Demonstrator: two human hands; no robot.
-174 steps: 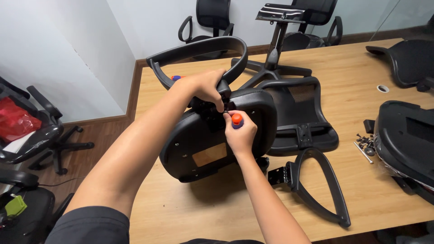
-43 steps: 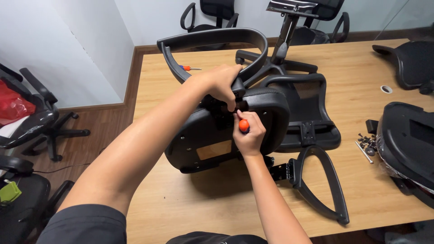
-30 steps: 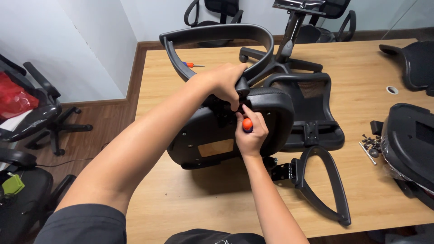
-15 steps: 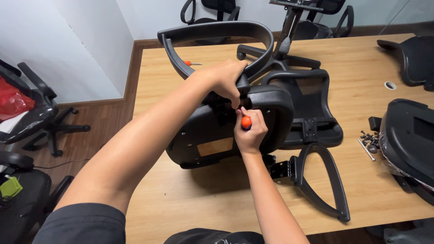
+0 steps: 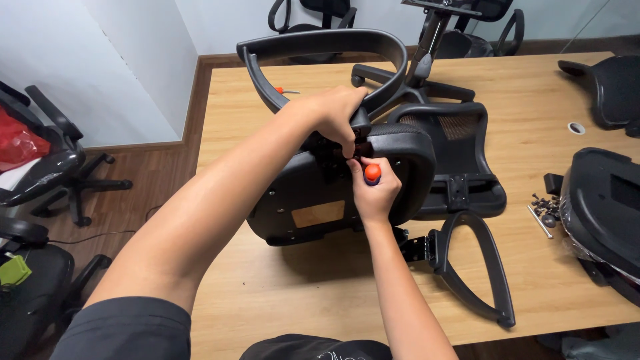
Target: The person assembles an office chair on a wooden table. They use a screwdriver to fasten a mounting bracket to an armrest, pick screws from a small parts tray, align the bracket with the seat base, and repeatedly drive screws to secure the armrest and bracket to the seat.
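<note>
The screwdriver [image 5: 373, 175], gripped in the clenched right hand [image 5: 373, 193] by its orange handle, could slip off the fastener if it is tilted, and the armrest [image 5: 320, 47], steadied at its base by the closed left hand [image 5: 337, 117], could shift out of line if that grip is eased. The black chair seat [image 5: 313, 200] is stood on edge at the middle of the bench [image 5: 267, 293], its underside with a tan label turned toward the near side. A loose armrest [image 5: 477, 267] is laid to its right.

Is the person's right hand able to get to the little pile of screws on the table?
Probably yes. The right hand grips an orange-handled screwdriver at the chair seat, so it is busy. The screws lie uncovered to its right, with only bare table and a flat backrest between.
</note>
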